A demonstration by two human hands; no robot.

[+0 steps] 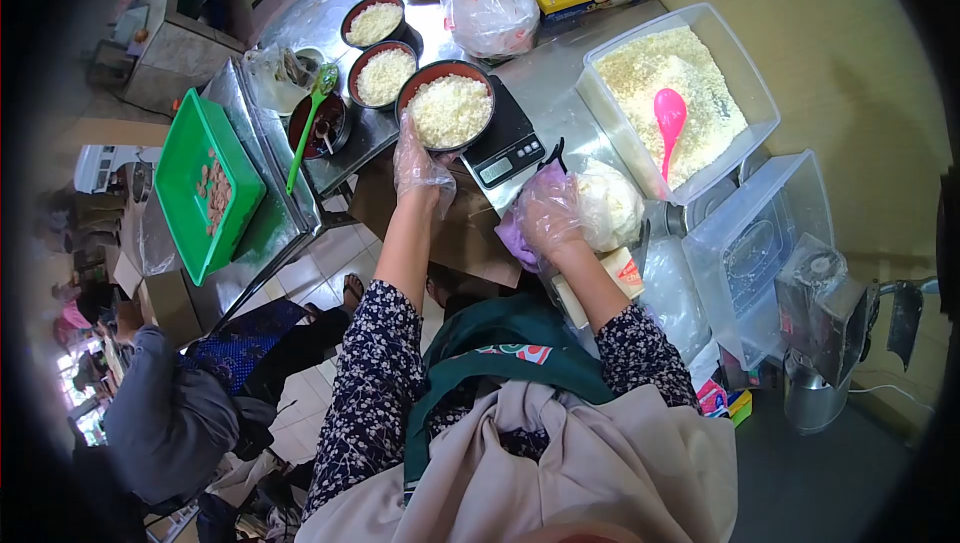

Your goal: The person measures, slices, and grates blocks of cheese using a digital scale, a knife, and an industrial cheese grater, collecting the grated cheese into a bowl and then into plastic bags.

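Note:
My left hand (pixel 420 168), in a clear plastic glove, grips the near edge of a dark bowl (pixel 483 93) with a reddish inside. White crumbly grains (pixel 447 113) heap up in it. The bowl is beside a black digital kitchen scale (pixel 505 148), overlapping its left part. My right hand (pixel 550 213), gloved too, is closed on a purple cloth (pixel 513 238) at the counter's near edge. Just right of that hand sits a clear plastic bag (pixel 610 205) with something white inside.
Two more filled bowls (pixel 384 77) (pixel 374 25) stand behind. A green spatula (pixel 312 123) rests on a bowl of dark sauce (pixel 330 129). At right is a plastic tub (pixel 760 113) with a pink spoon (pixel 669 123); at left, a green tray (pixel 180 183). Another person (pixel 170 413) is at lower left.

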